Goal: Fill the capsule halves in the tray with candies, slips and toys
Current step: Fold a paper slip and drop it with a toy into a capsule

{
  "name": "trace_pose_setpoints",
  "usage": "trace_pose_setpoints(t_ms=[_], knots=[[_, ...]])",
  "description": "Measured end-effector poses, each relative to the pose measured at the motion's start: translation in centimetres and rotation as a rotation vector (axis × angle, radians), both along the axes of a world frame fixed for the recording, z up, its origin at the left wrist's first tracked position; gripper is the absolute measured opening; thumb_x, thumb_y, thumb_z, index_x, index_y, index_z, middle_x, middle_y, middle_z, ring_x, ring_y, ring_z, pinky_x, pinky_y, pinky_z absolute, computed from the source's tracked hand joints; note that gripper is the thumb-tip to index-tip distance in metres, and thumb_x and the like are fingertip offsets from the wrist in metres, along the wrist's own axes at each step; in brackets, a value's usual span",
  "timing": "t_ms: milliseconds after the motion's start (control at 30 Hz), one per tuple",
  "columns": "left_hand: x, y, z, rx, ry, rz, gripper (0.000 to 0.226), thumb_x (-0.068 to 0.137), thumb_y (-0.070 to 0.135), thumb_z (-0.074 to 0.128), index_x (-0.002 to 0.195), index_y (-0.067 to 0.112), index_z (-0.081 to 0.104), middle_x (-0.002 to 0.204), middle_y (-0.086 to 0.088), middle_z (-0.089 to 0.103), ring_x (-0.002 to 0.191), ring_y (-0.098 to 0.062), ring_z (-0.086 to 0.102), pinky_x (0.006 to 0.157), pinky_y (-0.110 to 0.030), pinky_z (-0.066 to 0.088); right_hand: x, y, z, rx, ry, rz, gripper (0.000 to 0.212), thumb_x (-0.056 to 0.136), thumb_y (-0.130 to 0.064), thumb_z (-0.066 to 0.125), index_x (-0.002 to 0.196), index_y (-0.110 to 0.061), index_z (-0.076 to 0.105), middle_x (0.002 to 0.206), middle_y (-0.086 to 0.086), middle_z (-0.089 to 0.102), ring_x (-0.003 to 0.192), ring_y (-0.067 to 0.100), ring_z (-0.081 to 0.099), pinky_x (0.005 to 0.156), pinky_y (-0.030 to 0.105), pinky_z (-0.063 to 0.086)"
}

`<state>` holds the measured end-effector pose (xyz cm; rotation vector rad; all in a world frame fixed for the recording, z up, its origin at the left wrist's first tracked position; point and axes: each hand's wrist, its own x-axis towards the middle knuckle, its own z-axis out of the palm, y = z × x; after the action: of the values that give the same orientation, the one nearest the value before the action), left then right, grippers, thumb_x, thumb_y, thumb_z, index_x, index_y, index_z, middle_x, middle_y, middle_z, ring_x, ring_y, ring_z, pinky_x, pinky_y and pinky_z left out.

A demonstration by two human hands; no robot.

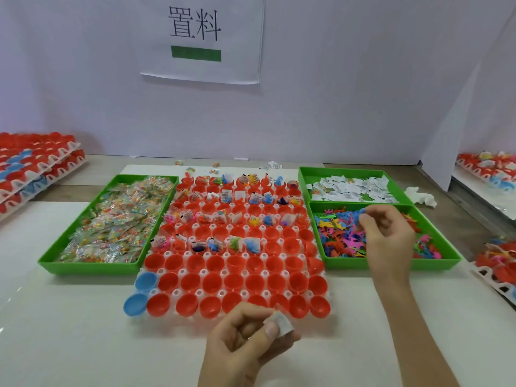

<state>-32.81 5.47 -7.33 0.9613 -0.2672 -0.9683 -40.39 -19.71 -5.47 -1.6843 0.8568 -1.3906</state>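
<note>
A white tray (178, 294) of red capsule halves (236, 283) lies in the middle; two blue halves (139, 291) sit at its near left corner. Far rows hold toys and slips, near rows look empty. My left hand (245, 339) hovers at the tray's near edge and pinches a white paper slip (280, 324) between thumb and fingers. My right hand (388, 233) is over the green bin of small coloured toys (343, 236) and pinches a blue toy (360, 215).
A green bin of wrapped candies (111, 224) lies left of the tray; a green bin of white slips (351, 188) is at the right rear. Stacked capsule trays (33, 166) stand far left, more trays (485, 169) far right. Loose candies and slips lie behind the tray.
</note>
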Motion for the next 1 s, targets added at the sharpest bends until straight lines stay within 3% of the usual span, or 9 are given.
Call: trace_pose_setpoints(t_ms=[133,333,400,467,600,800,1000], knots=[[0.0,-0.1,-0.1,0.016,-0.045,0.077,0.010,0.061,-0.001,0.070,0.069,0.002,0.075,0.075,-0.034,0.069,0.072,-0.039,0.075,0.063,-0.035,0.062,-0.5,2.4,1.3,0.103,-0.048,0.188,0.026,0.090,-0.001,0.068,0.088,-0.026,0.071,0.079,-0.007,0.074,0.073,0.008,0.068,0.070,0.016,0.055],[-0.3,-0.2,-0.2,0.014,-0.105,0.147,0.012,0.064,-0.005,0.078,0.068,0.006,0.076,0.076,-0.033,0.071,0.071,-0.035,0.076,0.064,-0.033,0.061,-3.4,10.7,1.8,0.213,-0.141,0.475,0.007,0.080,-0.012,0.072,0.086,-0.017,0.073,0.083,0.013,0.074,0.075,0.019,0.070,0.070,0.021,0.056],[-0.2,-0.1,-0.2,0.003,-0.096,0.183,0.017,0.064,-0.010,0.083,0.068,0.004,0.075,0.076,-0.033,0.071,0.070,-0.036,0.075,0.064,-0.033,0.061,-3.4,13.3,1.2,0.263,-0.194,0.483,0.009,0.075,-0.021,0.076,0.083,-0.016,0.074,0.084,0.012,0.075,0.074,0.017,0.071,0.067,0.020,0.055],[-0.3,-0.1,-0.2,-0.029,-0.080,0.215,0.009,0.061,-0.001,0.073,0.068,0.004,0.075,0.077,-0.033,0.071,0.070,-0.035,0.075,0.064,-0.033,0.061,-3.0,15.3,0.6,0.259,-0.207,0.491,0.007,0.070,-0.015,0.077,0.076,-0.018,0.075,0.082,0.004,0.074,0.071,0.013,0.068,0.065,0.019,0.053],[-0.4,0.1,-0.4,-0.070,-0.051,0.193,0.023,0.057,0.004,0.075,0.076,-0.007,0.069,0.084,-0.034,0.072,0.073,-0.032,0.075,0.064,-0.032,0.061,-2.0,17.2,0.0,0.173,-0.063,0.484,0.019,0.072,-0.008,0.078,0.067,-0.027,0.074,0.083,-0.001,0.067,0.077,0.016,0.066,0.065,0.021,0.052],[0.1,0.4,-0.5,-0.112,-0.015,0.137,0.016,0.062,0.001,0.068,0.074,0.000,0.078,0.083,-0.033,0.072,0.075,-0.035,0.075,0.063,-0.034,0.062,-1.0,17.3,-0.7,0.138,-0.056,0.380,0.017,0.073,-0.012,0.084,0.067,-0.023,0.073,0.083,0.000,0.066,0.073,0.017,0.065,0.061,0.018,0.050],[0.1,1.1,-0.3,-0.151,-0.005,0.104,0.019,0.073,-0.005,0.075,0.092,0.001,0.079,0.102,-0.027,0.074,0.096,-0.041,0.074,0.072,-0.034,0.062,-0.8,17.7,-0.6,0.087,-0.059,0.359,0.017,0.074,-0.018,0.086,0.073,-0.027,0.073,0.083,-0.002,0.066,0.068,0.014,0.064,0.062,0.016,0.049]])
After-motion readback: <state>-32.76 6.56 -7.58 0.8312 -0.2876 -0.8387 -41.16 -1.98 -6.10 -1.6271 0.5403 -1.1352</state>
